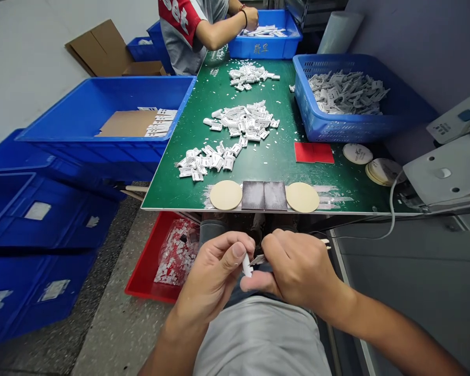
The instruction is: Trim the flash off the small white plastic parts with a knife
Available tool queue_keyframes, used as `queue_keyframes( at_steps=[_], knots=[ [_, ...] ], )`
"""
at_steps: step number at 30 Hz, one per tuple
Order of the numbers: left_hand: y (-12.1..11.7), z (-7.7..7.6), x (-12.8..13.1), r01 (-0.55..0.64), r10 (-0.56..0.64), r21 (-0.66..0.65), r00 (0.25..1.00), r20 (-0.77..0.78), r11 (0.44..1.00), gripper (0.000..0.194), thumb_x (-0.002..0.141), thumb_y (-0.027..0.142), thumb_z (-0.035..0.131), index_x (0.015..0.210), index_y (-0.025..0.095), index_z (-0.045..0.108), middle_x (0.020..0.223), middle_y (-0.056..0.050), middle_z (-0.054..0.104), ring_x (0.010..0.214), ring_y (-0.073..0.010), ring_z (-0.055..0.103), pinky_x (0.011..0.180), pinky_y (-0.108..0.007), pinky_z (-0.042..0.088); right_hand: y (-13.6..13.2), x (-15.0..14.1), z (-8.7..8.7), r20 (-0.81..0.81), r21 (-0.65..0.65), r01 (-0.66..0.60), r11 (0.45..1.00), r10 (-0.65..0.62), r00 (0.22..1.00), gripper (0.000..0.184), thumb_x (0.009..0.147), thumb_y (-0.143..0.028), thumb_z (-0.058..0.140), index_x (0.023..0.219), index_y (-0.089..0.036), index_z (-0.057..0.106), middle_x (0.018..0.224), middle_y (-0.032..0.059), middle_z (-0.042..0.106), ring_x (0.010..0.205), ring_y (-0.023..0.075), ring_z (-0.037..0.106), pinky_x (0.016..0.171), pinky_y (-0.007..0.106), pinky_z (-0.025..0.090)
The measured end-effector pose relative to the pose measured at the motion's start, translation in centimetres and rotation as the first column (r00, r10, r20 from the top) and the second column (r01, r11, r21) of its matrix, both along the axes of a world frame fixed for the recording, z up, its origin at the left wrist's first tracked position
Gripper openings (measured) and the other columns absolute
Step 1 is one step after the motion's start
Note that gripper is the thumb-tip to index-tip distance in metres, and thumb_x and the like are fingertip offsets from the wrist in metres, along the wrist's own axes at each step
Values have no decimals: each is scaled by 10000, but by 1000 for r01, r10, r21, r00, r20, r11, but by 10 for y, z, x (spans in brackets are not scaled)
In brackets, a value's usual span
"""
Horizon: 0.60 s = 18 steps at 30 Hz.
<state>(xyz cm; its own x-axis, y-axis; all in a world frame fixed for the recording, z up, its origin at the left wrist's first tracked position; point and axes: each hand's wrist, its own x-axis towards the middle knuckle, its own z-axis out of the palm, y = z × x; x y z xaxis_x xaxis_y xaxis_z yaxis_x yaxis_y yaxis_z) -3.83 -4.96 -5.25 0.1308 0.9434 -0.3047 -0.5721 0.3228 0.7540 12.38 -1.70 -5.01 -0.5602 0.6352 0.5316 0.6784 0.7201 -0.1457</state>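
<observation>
In front of my lap, my left hand [223, 269] pinches a small white plastic part [247, 266] between thumb and fingertips. My right hand [293, 266] is closed around a knife, its short metal blade [257, 259] showing beside the white part. My right thumb is stretched out under the part's lower end. Most of the knife's handle is hidden in my fist; pale tips show behind the hand. Similar white parts lie on the green table in a near pile [209, 159], a middle pile [245, 120] and a far pile [248, 75].
Along the table edge [172, 209] sit two round beige pads [226, 195] and dark square pads [263, 196]. A blue basket [337, 128] of white parts stands right, a red bin [141, 279] below, blue crates [102, 140] left. Another person's hand [251, 19] is over a far blue bin [264, 49].
</observation>
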Motion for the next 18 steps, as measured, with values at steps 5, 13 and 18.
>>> queue_keyframes(
  at_steps=[5, 13, 18],
  knots=[
    [1, 1, 0, 3, -3, -2, 1000, -16, 1000, 115, 833, 284, 687, 795, 183, 727, 744, -16, 568, 682, -89, 487, 643, -183, 405, -1, 1, -2, 44, -27, 12, 1000, -11, 999, 632, 933, -666, 181, 617, -205, 477, 540, 0, 428, 495, 147, 304, 514, 323, 145],
    [3, 0, 1, -6, 5, -25, 1000, -5, 1000, 122, 834, 287, 683, 792, 179, 721, 759, -21, 568, 678, -91, 486, 629, -183, 412, -1, 1, -5, 30, 13, 19, 1000, -19, 999, 624, 951, -628, 184, 593, -204, 471, 520, -1, 419, 489, 147, 278, 520, 327, 135],
    [0, -1, 2, 8, -8, -25, 1000, -20, 1000, 124, 840, 298, 674, 801, 188, 715, 759, -13, 566, 673, -91, 486, 629, -192, 404, -2, 2, -8, -19, 22, -13, 1000, 13, 1000, 596, 968, -585, 248, 582, -196, 483, 502, -7, 416, 475, 137, 288, 514, 324, 153]
  ],
)
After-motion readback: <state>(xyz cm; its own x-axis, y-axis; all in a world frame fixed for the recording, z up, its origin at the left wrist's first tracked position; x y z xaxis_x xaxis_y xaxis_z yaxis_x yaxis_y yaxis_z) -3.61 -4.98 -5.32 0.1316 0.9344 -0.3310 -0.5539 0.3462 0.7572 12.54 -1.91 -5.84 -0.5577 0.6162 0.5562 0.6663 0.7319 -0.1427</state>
